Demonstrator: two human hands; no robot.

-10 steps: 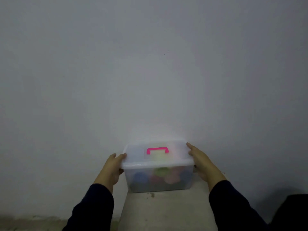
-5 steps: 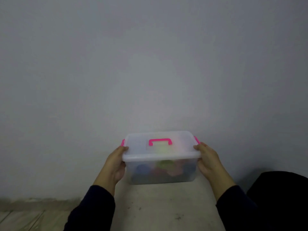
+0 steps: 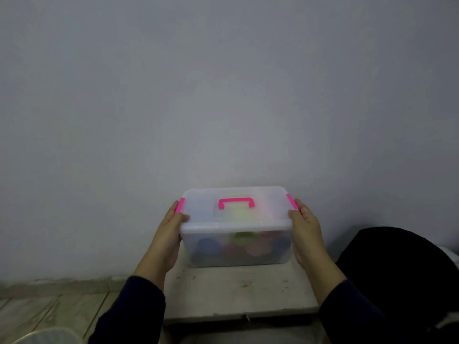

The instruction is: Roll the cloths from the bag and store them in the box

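Note:
A clear plastic box (image 3: 236,234) with a frosted lid, a pink handle (image 3: 236,202) and pink side latches stands on a small white table (image 3: 238,291) against the wall. Through its wall several rolled cloths (image 3: 238,247) show, blue, green, red and orange. My left hand (image 3: 169,237) grips the box's left end, thumb on the lid's edge by the latch. My right hand (image 3: 304,232) grips the right end the same way. The lid is on the box.
A grey wall rises right behind the box. A black bag or dark shape (image 3: 397,276) sits at the right of the table. Wooden floor (image 3: 49,311) lies at the lower left, with a pale round rim (image 3: 47,336) at the bottom edge.
My view has dropped, so the box sits higher and nearer in view. Both hands moved from flat against the box's ends to gripping them by the pink latches.

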